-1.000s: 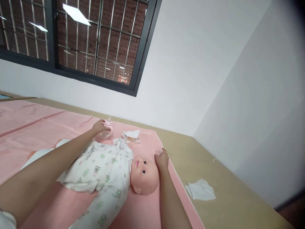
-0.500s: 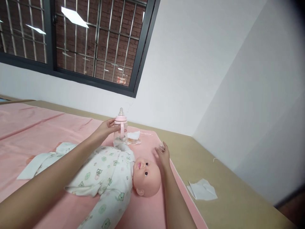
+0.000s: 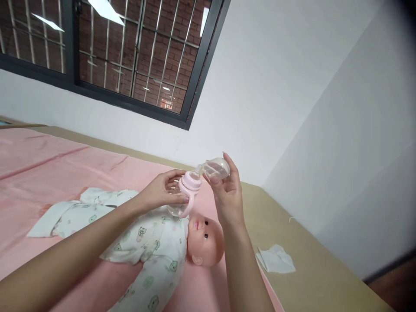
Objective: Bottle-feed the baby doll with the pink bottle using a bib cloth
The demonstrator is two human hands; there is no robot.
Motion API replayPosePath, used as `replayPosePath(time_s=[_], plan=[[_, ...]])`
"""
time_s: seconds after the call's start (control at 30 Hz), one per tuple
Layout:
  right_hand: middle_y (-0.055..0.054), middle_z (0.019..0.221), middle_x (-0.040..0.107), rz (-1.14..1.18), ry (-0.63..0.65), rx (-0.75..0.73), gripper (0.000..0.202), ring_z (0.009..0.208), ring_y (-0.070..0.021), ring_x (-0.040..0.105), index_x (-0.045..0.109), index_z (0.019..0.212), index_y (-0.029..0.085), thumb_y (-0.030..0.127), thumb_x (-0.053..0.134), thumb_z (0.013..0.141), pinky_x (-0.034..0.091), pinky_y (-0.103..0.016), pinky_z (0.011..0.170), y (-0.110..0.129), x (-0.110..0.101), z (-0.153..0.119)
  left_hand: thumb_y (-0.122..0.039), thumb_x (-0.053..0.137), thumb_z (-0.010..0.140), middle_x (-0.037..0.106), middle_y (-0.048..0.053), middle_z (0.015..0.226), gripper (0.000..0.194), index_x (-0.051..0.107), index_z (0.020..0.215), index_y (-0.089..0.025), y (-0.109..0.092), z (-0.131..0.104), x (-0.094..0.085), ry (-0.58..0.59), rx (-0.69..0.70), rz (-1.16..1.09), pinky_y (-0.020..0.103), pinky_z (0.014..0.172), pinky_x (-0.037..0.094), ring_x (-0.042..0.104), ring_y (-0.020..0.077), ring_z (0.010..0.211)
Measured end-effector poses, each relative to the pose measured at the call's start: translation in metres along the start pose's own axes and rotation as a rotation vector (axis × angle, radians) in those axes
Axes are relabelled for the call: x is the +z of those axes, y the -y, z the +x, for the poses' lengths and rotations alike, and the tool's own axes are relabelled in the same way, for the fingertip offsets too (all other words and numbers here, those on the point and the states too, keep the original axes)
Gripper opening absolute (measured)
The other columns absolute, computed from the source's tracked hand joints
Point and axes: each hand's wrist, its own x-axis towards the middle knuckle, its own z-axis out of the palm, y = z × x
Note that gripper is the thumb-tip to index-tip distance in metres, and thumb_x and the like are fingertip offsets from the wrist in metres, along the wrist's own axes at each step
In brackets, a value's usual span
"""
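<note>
Centre frame: left hand (image 3: 162, 190) grips bottle (image 3: 191, 182), right hand (image 3: 229, 195) pinches cap (image 3: 218, 168); both appear light, slippery; handle (image 3: 191, 201) suits holding.

Can read no lettering. Note only a small reddish patch (image 3: 166, 104) in the window (image 3: 130, 52), beyond and above left hand (image 3: 164, 189); too blurred to decipher.

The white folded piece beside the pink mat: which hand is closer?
Right. The right hand, holding the clear cap, is up and left of the white folded piece in the picture; the left hand, around the bottle, is farther left.
</note>
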Motion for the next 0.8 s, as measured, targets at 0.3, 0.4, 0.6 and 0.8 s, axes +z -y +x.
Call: replayPosePath(time_s=[0.3,0.4,0.6,0.8], plan=[[-0.004,0.119,0.058,-0.048,0.174,0.099,0.063,0.105,-0.017,0.059,0.043,0.134,0.033,0.037,0.07,0.077,0.053,-0.034,0.09,0.002,0.013,-0.009,-0.027,0.08,0.063,0.062,0.007,0.122,0.065,0.056,0.123,-0.021,-0.017,-0.007,0.003,-0.078,0.099,0.211,0.037,0.095,0.047,0.059,0.0264,0.111],[-0.003,0.123,0.054,-0.039,0.205,0.133,0.077,0.107,-0.0179,0.059,0.035,0.137,0.037,0.036,0.075,0.071,0.055,-0.034,0.088,-0.002,0.019,-0.011,-0.031,0.08,0.061,0.064,0.006,0.118,0.066,0.056,0.123,-0.023,-0.019,-0.01,0.003,-0.149,0.132,0.284,0.037,0.095,0.048,0.059,0.0283,0.11],[-0.005,0.118,0.058,-0.05,0.128,0.104,0.076,0.101,-0.0193,0.062,0.033,0.137,0.035,0.036,0.072,0.072,0.057,-0.035,0.082,-0.006,0.029,-0.015,-0.031,0.077,0.064,0.067,0.004,0.11,0.069,0.053,0.128,-0.027,-0.017,-0.011,0.007,-0.179,0.158,0.341,0.041,0.1,0.044,0.059,0.0299,0.112],[-0.006,0.126,0.052,-0.165,-0.055,-0.022,0.075,0.108,-0.0215,0.058,0.035,0.135,0.035,0.038,0.072,0.071,0.054,-0.035,0.085,-0.006,0.008,-0.004,-0.036,0.077,0.069,0.065,0.0,0.118,0.053,0.061,0.12,-0.031,-0.049,-0.029,0.0,-0.278,0.239,0.423,0.041,0.103,0.04,0.056,0.0315,0.116]])
